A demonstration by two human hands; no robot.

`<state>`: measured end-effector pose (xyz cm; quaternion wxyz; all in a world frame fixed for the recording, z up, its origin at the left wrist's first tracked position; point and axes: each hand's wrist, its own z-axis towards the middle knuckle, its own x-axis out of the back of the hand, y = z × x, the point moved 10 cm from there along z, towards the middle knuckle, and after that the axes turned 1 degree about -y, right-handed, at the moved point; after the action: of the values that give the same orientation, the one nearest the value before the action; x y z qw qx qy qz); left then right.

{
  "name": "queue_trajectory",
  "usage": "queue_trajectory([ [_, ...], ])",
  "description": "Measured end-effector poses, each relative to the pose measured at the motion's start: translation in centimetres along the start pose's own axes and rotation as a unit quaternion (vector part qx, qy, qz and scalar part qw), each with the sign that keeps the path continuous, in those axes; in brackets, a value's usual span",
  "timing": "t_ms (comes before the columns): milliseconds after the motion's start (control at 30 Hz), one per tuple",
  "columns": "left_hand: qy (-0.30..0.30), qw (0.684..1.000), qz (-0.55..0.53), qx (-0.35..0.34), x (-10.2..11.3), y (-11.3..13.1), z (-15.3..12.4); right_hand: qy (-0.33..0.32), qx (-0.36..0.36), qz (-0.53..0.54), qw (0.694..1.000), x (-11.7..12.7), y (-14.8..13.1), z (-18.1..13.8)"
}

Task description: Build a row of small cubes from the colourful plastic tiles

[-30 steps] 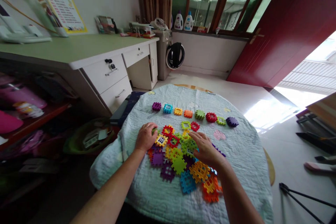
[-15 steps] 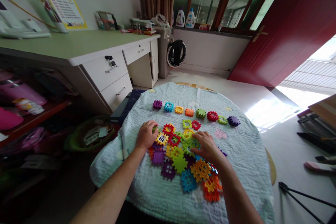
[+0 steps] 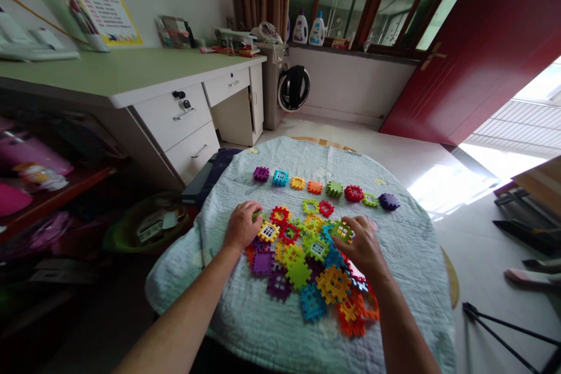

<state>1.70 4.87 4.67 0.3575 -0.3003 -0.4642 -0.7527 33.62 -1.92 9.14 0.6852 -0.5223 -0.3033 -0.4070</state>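
Observation:
Plastic interlocking square building pieces lie in a loose, many-coloured heap on the cloth-covered table. My right hand (image 3: 360, 239) pinches a green window piece (image 3: 342, 232) over the right side of the heap. At the heap's left edge my left hand (image 3: 242, 225) is closed round a green building piece (image 3: 258, 215), mostly hidden by the fingers. Beside that hand lies a yellow piece with a white window lattice (image 3: 269, 232). Another green window piece (image 3: 316, 248) rests mid-heap, and an orange piece (image 3: 333, 284) sits nearer me.
Behind the heap runs a row of stacked pieces, from a purple stack (image 3: 261, 173) to a dark violet stack (image 3: 389, 201). A pale blue cloth (image 3: 245, 327) covers the round table. A desk (image 3: 144, 76) stands at the left, with a green basket (image 3: 118, 234) below.
My right hand has lifted a green window piece from the heap and moved slightly right, uncovering another green window piece below. My left hand stays in nearly the same place.

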Motion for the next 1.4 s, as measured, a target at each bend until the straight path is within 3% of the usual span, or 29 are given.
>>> queue_trajectory([
  [367, 0.004, 1.000, -0.001, -0.010, 0.1, 0.1, 0.1, -0.027, -0.031, 0.084, 0.996, -1.6, 2.6, -1.8],
  [667, 0.008, 1.000, 0.000, -0.009, 0.0, -0.2, 0.1, 0.018, -0.075, 0.038, 0.996, -1.2, 5.0, -2.6],
  [900, 0.008, 1.000, -0.005, -0.013, 0.0, -0.2, 0.1, -0.005, -0.105, 0.052, 0.993, -1.6, 7.1, -3.3],
  [1233, 0.002, 1.000, -0.006, -0.004, 0.0, -0.2, 0.2, -0.047, -0.072, 0.051, 0.995, -2.6, 5.4, -2.5],
  [1400, 0.004, 1.000, -0.004, -0.005, 0.2, 0.0, 0.2, 0.021, -0.076, -0.009, 0.997, -1.6, 6.0, -2.0],
])
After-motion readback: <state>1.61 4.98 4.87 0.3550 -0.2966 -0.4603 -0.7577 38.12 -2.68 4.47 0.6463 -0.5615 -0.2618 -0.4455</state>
